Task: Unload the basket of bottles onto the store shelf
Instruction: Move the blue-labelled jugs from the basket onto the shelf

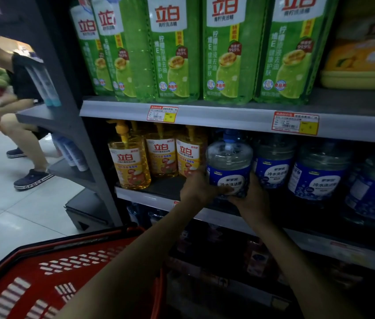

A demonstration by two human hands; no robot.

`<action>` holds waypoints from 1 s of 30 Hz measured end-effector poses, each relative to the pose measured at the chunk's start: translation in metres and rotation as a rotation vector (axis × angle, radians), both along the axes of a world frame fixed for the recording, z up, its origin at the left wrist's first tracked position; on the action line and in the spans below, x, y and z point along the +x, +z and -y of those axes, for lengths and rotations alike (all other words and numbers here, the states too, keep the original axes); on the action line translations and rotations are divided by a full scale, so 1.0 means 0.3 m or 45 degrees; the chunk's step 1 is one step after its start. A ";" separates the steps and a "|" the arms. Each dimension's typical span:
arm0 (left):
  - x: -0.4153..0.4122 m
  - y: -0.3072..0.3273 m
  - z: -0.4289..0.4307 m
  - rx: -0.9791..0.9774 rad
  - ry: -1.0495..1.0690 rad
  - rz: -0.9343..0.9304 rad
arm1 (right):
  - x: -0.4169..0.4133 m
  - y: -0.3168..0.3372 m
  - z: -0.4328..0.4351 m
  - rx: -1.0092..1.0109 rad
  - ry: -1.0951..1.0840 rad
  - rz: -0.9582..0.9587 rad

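From held bottle (229, 166): blocked at 3 o'clock by blue-label bottles (273, 166), packed just beside. Blocked at 9 o'clock by yellow pump bottles (162, 157), near, with a narrow strip of bare middle shelf (167, 188) between. Capped at 12 o'clock by upper shelf rail (227, 119), close over the cap. Open at 6 o'clock, in front of the shelf edge. Red basket (32, 259) at 7 o'clock, well apart.

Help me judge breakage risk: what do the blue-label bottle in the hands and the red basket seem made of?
Bottle: probably clear plastic, glossy. The wall is see-through with soft highlights, and a printed blue label wraps round it.
Basket: red moulded plastic, fairly matte, with a slotted wall and a dark rim.
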State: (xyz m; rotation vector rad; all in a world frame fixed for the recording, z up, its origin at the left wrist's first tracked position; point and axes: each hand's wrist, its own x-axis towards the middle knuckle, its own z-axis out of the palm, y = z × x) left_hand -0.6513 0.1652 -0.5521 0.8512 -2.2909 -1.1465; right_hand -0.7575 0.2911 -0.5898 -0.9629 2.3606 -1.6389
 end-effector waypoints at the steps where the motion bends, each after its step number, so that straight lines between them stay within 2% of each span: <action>1: 0.010 0.006 0.001 -0.019 -0.013 0.036 | 0.011 0.008 -0.003 0.019 -0.025 0.001; 4: 0.069 0.038 -0.007 -0.081 -0.029 0.179 | 0.051 0.036 -0.014 0.079 -0.088 0.012; 7: 0.154 0.071 -0.002 -0.246 -0.042 0.329 | 0.104 0.078 -0.022 0.126 -0.115 -0.043; 13: 0.401 0.124 0.020 -0.565 -0.001 0.410 | 0.247 0.165 -0.024 0.124 -0.052 -0.162; 19: 0.708 0.117 0.085 -0.713 0.095 0.604 | 0.402 0.175 0.034 0.214 0.247 -0.297; 26: 1.083 0.029 0.178 -0.800 0.257 0.788 | 0.594 0.093 0.185 0.493 0.630 -0.517; 30: 1.249 -0.073 0.203 -0.790 0.340 0.842 | 0.678 0.023 0.253 0.790 0.798 -0.725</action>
